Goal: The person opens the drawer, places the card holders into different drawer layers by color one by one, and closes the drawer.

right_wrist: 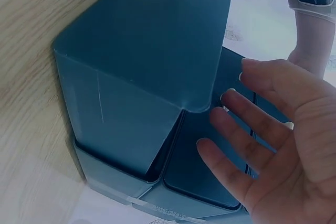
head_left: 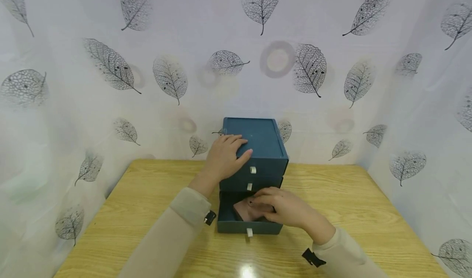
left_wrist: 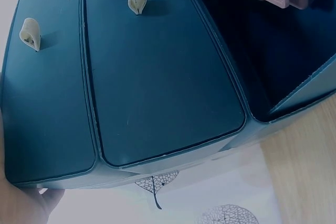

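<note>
A dark blue three-drawer box stands on the table with its bottom drawer pulled out. Inside that drawer lies a pink wallet-like item, its edges also visible at the top of the left wrist view. My left hand rests on the box's top at the left front edge, fingers extended. Over the drawer's right side is my right hand, beside the pink item. In the right wrist view the right hand has loosely bent, spread fingers and nothing between them.
Both upper drawers are closed, each with a small white pull tab. The wooden table extends on both sides of the box. Behind hangs a white curtain printed with leaves.
</note>
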The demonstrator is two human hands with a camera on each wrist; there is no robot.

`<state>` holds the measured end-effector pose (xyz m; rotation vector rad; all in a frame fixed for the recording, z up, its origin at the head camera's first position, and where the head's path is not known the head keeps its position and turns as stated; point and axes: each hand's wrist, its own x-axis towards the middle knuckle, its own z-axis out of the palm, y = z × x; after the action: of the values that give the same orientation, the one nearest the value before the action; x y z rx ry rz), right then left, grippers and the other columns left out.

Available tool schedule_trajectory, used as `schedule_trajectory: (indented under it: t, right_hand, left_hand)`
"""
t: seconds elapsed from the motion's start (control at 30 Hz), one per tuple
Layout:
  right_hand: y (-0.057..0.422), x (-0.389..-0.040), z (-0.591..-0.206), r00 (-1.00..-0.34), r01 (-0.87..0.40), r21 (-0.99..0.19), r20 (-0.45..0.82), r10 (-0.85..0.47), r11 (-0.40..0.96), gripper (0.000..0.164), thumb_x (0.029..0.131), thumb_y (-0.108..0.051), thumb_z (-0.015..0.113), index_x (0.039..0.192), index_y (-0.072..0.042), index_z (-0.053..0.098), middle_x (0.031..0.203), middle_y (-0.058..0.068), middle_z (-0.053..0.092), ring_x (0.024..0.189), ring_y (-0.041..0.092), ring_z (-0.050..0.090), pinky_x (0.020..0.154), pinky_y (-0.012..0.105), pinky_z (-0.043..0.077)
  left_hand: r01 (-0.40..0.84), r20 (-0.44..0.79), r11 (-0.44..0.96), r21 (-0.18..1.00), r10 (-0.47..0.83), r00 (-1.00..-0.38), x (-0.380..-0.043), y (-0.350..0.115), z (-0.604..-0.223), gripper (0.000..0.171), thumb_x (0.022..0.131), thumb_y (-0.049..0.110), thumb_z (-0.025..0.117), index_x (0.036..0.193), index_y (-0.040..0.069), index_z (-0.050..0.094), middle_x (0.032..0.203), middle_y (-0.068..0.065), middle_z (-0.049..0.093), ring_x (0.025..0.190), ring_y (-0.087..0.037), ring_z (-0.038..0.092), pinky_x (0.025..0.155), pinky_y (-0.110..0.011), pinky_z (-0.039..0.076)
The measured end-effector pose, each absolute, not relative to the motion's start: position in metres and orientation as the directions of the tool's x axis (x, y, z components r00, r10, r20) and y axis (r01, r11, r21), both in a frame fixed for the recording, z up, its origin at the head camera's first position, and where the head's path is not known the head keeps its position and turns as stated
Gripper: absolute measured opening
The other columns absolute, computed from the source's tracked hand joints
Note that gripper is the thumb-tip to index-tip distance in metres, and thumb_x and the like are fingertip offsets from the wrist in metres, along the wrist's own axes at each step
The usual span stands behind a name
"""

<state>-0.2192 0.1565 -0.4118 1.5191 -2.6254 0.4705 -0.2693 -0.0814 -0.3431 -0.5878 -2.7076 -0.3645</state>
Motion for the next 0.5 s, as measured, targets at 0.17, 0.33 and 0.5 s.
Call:
schedule_trajectory:
  t: [0.17,0.33,0.5]
  right_hand:
    - [0.156,-0.2162,-0.4125,-0.521,-0.846,-0.254,0.21,-0.827,0.468,0.037,0.088,-0.015,0.078,0.124,-0.018,0.072,0.126,-0.003,0.064,0.115,0.016,0.06,0.092,0.035,0.055]
    - [0.1549,-0.2139,-0.4141,-0.501,-0.857,-0.271,0.244,-0.83,0.438,0.035,0.089,-0.016,0.078,0.123,-0.017,0.073,0.124,0.001,0.065,0.113,0.015,0.061,0.09,0.033,0.056]
    - [0.1533,-0.2107,-0.4145,-0.477,-0.869,-0.289,0.276,-0.834,0.401,0.023,0.089,-0.014,0.077,0.112,-0.018,0.077,0.12,0.002,0.067,0.109,0.014,0.062,0.088,0.031,0.056]
  left_hand:
    - [0.438,0.376,0.882,0.175,0.351,-0.857,-0.2699,-0.0814,-0.3435,0.056,0.103,0.055,0.043,0.145,0.02,0.054,0.153,-0.003,0.046,0.142,-0.027,0.039,0.12,-0.048,0.025]
    - [0.435,0.365,0.883,0.176,0.352,-0.862,-0.2694,-0.0816,-0.3426,0.056,0.103,0.055,0.042,0.146,0.02,0.054,0.154,-0.003,0.045,0.142,-0.027,0.038,0.121,-0.047,0.024]
    - [0.435,0.367,0.883,0.176,0.352,-0.861,-0.269,-0.0819,-0.3421,0.056,0.103,0.054,0.043,0.145,0.02,0.054,0.153,-0.003,0.046,0.142,-0.027,0.038,0.12,-0.047,0.025]
